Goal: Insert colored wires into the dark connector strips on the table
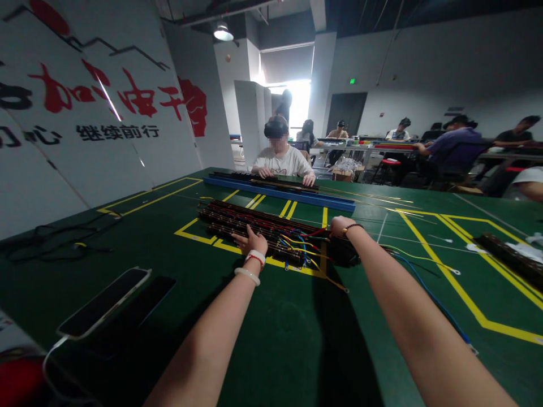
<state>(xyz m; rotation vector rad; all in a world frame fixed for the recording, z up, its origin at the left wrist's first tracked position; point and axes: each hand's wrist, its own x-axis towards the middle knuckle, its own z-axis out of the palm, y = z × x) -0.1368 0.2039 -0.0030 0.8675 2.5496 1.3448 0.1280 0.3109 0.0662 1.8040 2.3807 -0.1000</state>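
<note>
My left hand [253,243] lies with its fingers spread on a bundle of long black strips [229,220] studded with small fittings, on the green table. Red, blue and yellow wires [299,242] with ring terminals fan out from the bundle's right end. At that end my right hand [339,226] is closed, and a red wire [318,231] runs up into its fingers; the fingertips are partly hidden. Below the right hand is a dark block-like piece [344,251]. It cannot be told whether this is joined to the bundle.
A person [282,155] sits opposite, both hands on black strips in a blue channel [297,198]. Thin brass-coloured rods [382,198] stick out rightward. Left are a phone-like device [106,299] with a white cable and black cables [55,237]. Another dark strip bundle [509,257] lies far right.
</note>
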